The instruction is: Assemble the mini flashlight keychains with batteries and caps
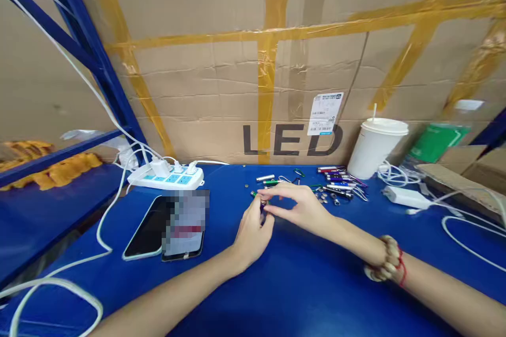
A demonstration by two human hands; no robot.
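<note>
My left hand [255, 229] is closed around a small dark purple mini flashlight [262, 205], held upright above the blue table. My right hand [302, 208] brings its thumb and index finger together at the top end of that flashlight. Whatever is pinched there is too small to make out. Just behind the hands lie a silver mini flashlight [265, 178] and a green one [271, 182]. Right of them is a pile of coloured mini flashlights [342, 184] with clips. Several small silver round pieces [323, 198] are scattered in front of that pile.
Two phones lie at left, one dark [148, 229] and one lit [184, 247]. Behind them sits a white power strip [168, 176] with cables. A white paper cup [375, 150], a white adapter [407, 197] and a green-labelled bottle [438, 139] stand right. A taped cardboard box [213, 89] closes the back.
</note>
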